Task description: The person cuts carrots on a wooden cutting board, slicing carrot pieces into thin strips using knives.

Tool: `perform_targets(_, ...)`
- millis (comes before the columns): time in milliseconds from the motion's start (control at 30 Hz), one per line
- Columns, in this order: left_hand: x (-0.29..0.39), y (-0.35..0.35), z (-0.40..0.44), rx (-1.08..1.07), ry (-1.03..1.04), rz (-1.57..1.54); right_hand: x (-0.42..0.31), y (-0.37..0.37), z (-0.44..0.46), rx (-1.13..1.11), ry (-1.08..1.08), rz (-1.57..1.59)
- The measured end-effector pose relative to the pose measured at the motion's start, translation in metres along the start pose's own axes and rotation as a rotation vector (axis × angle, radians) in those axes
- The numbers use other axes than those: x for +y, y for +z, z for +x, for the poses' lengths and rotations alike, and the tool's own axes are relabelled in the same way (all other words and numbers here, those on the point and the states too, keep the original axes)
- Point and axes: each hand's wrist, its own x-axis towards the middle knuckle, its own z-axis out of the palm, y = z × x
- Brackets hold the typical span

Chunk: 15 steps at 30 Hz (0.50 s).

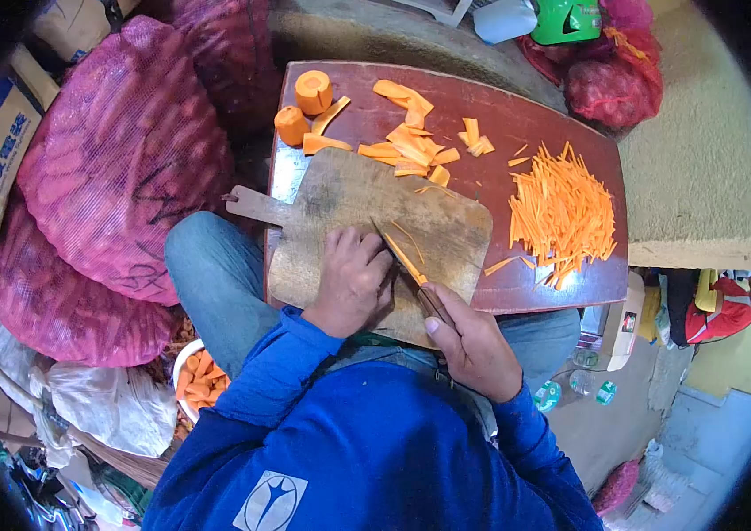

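On a worn wooden chopping board [322, 203] my left hand [353, 279] rests with its fingers curled together; whatever lies under them is hidden. The brown handle of a knife [433, 301] is wrapped in my right hand [475, 341]. Its blade points up and left, close to my left fingertips, with a strip of orange carrot along it. A thin carrot shred [408, 241] lies beside the blade. Flat carrot slices [411, 146] sit past the board's far edge. To the right is a heap of carrot shreds [563, 212].
The board sits on a red table [517, 115] over my knees. Two thick carrot chunks [313, 92] stand at its back left. Large pink mesh sacks [119, 159] fill the left side. A white tub of carrot pieces [201, 380] is low left. Plastic bottles [582, 382] lie on the floor.
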Motion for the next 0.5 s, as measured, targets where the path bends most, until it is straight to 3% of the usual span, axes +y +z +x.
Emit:
perform_targets(400,-0.002,0.002,-0.003,0.012,0.025,0.030,0.013,0.005,0.023,-0.015,0.100,0.048)
perform_targets(500,-0.002,0.002,-0.003,-0.005,0.058,0.074,0.031,0.009,0.027,0.107,-0.108,0.028)
